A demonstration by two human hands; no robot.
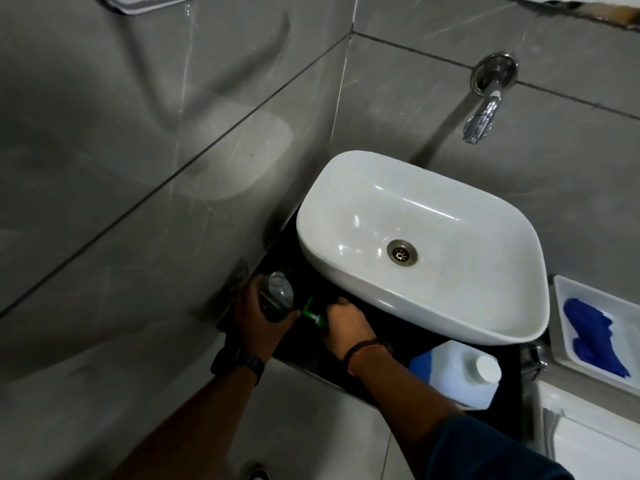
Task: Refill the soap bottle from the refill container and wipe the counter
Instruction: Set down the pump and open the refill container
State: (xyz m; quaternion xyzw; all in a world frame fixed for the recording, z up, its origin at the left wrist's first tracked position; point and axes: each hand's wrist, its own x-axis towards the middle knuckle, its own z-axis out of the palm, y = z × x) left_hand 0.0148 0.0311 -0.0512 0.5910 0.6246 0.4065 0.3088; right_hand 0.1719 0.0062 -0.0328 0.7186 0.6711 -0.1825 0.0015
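My left hand (252,318) grips a clear soap bottle (277,294) with its neck uncovered, upright on the black counter (398,344) to the left of the basin. Just right of it, my right hand (346,325) holds the green pump head (313,315), which is off the bottle and low over the counter. The white refill container (453,372) with a blue label and white cap stands on the counter's front right, beyond my right forearm. A blue cloth (592,339) lies in a white tray (568,296) at the far right.
A white vessel basin (419,244) fills most of the counter. A chrome wall tap (481,121) juts out above it. Grey tiled walls close in at the left and back. A white ledge lies at the lower right.
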